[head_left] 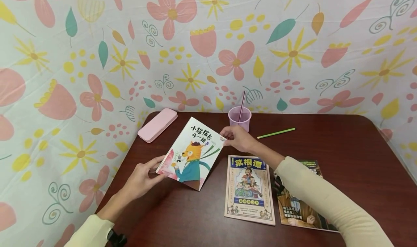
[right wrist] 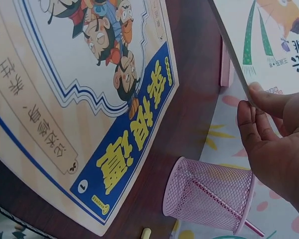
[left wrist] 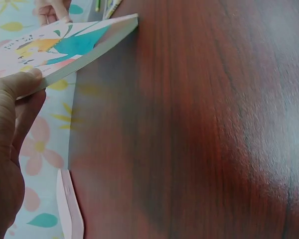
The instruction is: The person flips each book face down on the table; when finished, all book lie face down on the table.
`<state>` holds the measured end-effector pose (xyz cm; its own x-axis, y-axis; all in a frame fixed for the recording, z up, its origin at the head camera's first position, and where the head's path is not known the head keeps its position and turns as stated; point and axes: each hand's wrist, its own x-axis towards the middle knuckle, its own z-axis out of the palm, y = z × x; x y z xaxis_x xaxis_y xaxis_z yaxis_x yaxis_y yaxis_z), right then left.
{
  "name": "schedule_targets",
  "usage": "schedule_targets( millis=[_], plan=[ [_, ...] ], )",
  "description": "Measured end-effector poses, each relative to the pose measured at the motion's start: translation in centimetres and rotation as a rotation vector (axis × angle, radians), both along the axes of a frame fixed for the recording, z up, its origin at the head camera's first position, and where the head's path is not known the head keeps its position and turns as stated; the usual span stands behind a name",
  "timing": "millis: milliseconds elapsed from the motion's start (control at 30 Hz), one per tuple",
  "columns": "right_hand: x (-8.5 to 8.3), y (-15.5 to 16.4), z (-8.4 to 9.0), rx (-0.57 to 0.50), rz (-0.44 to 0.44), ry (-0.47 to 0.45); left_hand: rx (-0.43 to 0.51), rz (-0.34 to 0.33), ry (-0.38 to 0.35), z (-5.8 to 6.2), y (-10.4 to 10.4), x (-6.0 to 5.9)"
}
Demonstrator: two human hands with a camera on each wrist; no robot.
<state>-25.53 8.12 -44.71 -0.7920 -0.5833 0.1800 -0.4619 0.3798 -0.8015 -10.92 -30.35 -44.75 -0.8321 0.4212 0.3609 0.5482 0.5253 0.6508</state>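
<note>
A white picture book (head_left: 192, 156) with an orange cat in a blue coat on its cover is held up tilted between both hands. My left hand (head_left: 141, 178) pinches its lower left corner, thumb on the cover and fingers underneath. At the upper right corner, my right hand (head_left: 239, 139) pinches the book between thumb and fingers. In the left wrist view the book (left wrist: 84, 42) shows its edge, raised above the table with a shadow below. The right wrist view has the right hand (right wrist: 281, 134) gripping the corner beside the green stripes.
On the brown table (head_left: 195, 218) lie a comic book (head_left: 250, 189) with a blue title band and a dark-covered magazine (head_left: 301, 210), partly under the right sleeve. Behind stand a pink mesh pen cup (head_left: 239, 118) holding a pencil, a pink case (head_left: 158, 125) and a green pencil (head_left: 276, 133).
</note>
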Motion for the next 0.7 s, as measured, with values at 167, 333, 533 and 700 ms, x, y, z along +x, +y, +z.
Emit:
schedule_targets(
  millis=[167,333,533,700],
  plan=[
    [-0.2,0.0,-0.1,-0.043,-0.027,0.01,0.046,-0.024,0.023,0.9,0.1,0.1],
    [-0.1,0.0,-0.1,-0.082,-0.055,0.033,0.05,-0.02,0.052,1.9,0.3,0.1],
    [0.1,-0.1,-0.2,-0.091,-0.104,0.009,0.058,-0.055,0.108,2.4,0.6,0.3],
    [0.1,-0.4,-0.6,-0.103,-0.129,-0.007,0.075,-0.087,0.143,2.4,1.2,0.5]
  ],
)
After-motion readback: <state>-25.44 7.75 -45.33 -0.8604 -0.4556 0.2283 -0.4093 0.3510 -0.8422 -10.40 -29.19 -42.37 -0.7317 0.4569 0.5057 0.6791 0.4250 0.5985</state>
